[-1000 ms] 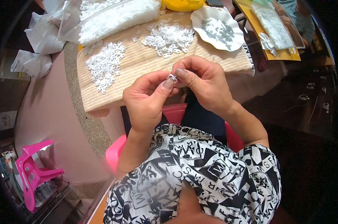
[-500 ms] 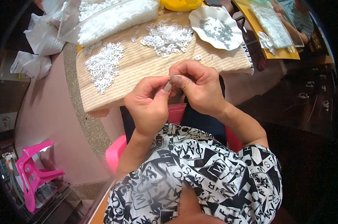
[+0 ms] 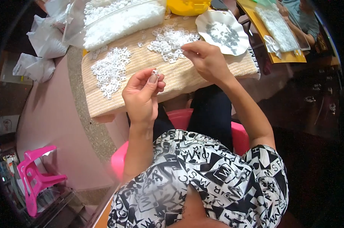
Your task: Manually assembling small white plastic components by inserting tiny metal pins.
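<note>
My left hand (image 3: 141,95) is raised at the near edge of the towel-covered table, thumb and forefinger pinching a small white plastic piece (image 3: 155,72). Farther right, my right hand (image 3: 210,62) is over the towel with its fingertips pressed together at the edge of a pile of small white two-holed plastic pieces (image 3: 170,41). Whatever is between those fingertips is hidden. Another heap of similar white pieces (image 3: 110,70) lies on the left of the towel. Beyond my right hand stands a white wavy-rimmed plate (image 3: 240,46) with small grey and white parts.
A clear bin (image 3: 124,28) full of white pieces stands at the back, beside a yellow container (image 3: 187,7). On the right, another person's arm (image 3: 293,30) is by a yellow board (image 3: 276,57) with a clear tray. White bags (image 3: 46,41) and a pink stool (image 3: 37,178) are on the left.
My hands, together before, have come apart. The right moved forward to the white pile; the left stayed near the table edge with the small white piece. A loose piece near the towel's front edge is now out of sight.
</note>
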A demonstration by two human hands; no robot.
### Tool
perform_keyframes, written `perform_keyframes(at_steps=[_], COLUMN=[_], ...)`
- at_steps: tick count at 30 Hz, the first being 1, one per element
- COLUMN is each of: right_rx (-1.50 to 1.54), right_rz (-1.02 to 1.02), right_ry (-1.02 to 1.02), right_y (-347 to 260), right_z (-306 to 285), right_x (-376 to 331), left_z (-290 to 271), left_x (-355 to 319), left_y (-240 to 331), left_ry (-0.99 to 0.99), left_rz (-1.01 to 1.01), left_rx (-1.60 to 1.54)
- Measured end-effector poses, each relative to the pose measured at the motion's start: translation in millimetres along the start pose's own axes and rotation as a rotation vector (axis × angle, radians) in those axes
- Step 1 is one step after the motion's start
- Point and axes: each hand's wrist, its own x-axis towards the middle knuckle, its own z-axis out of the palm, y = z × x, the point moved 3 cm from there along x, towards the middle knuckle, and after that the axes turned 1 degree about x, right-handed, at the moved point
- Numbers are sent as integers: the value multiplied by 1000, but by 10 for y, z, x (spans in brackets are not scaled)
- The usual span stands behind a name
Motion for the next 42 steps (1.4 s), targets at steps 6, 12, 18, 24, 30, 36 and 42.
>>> perform_keyframes(at_steps=[6, 12, 18, 24, 30, 36, 42], right_rx=[-632, -708, -687, 662, 1102, 1176, 990], right_rz=[-424, -468, -494, 390, 525, 549, 464], right_ry=[-109, -153, -101, -309, -369, -372, -309], right_y=[70, 167, 165, -6, -137, -266, -432], right_z=[408, 545, 500, 151, 28, -5, -73], right_x=[297, 401, 368, 128, -193, -380, -441], left_z=[-5, -23, -13, 38, 165, 261, 289], left_x=[0, 14, 23, -56, -163, -240, -293], left_y=[44, 58, 33, 92, 112, 138, 108], left_ry=[29, -4, -21, -25, -45, -111, -97], left_rz=[-17, -2, -17, -29, -56, -35, 11], left_rx=[-30, -25, -25, -6, 14, 64, 160])
